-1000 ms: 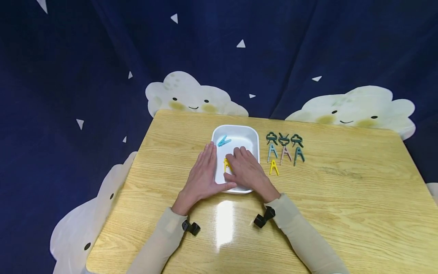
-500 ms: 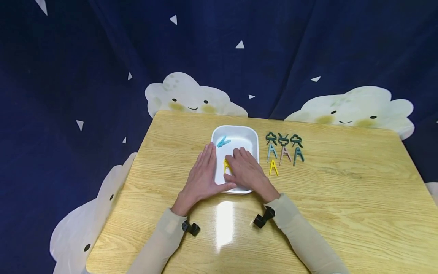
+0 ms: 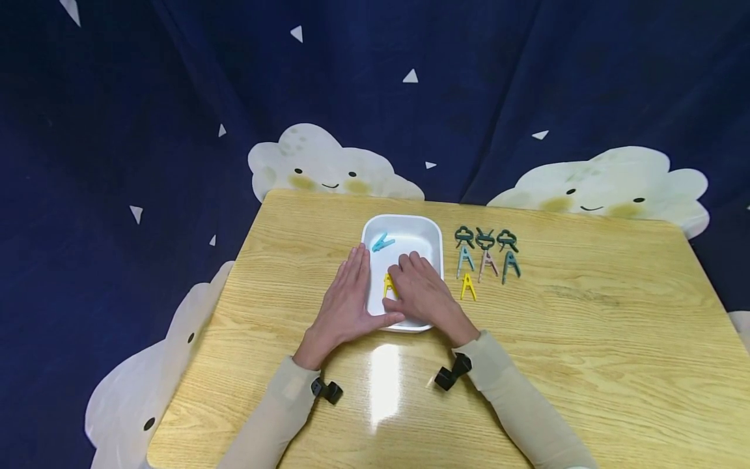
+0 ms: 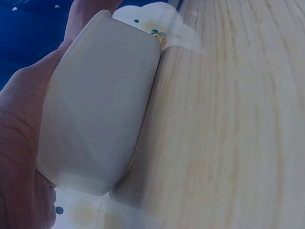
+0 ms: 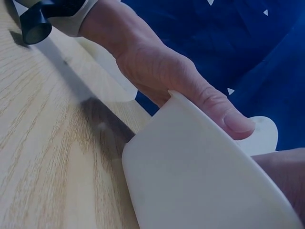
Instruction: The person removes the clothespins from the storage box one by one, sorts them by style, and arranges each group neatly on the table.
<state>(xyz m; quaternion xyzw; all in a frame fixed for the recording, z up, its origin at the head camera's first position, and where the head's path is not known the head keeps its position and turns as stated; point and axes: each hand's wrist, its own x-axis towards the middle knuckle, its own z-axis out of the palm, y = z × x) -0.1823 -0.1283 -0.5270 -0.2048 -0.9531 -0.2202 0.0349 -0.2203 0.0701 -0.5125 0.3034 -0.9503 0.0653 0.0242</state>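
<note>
A white rectangular tray (image 3: 404,225) stands on the table in front of me. My left hand (image 3: 347,296) lies along its left and near rims with straight fingers, the thumb (image 5: 238,121) stretched over the near edge. Reaching into the tray, my right hand (image 3: 422,290) has curled fingers and pinches a small yellow clothespin (image 3: 388,285) near the tray floor; its fingertips are partly hidden. A light blue clothespin (image 3: 383,242) lies in the far left corner of the tray, apart from both hands.
Right of the tray, dark green cloud-shaped clips (image 3: 485,240) form a row. Below them lie light blue (image 3: 465,260), pink (image 3: 488,264) and dark teal (image 3: 511,266) clothespins, then a yellow one (image 3: 468,286). A dark blue curtain (image 3: 375,78) hangs behind the table.
The yellow clothespin in the tray has shifted very slightly at my right fingertips. Both hands and the other clips stay in place.
</note>
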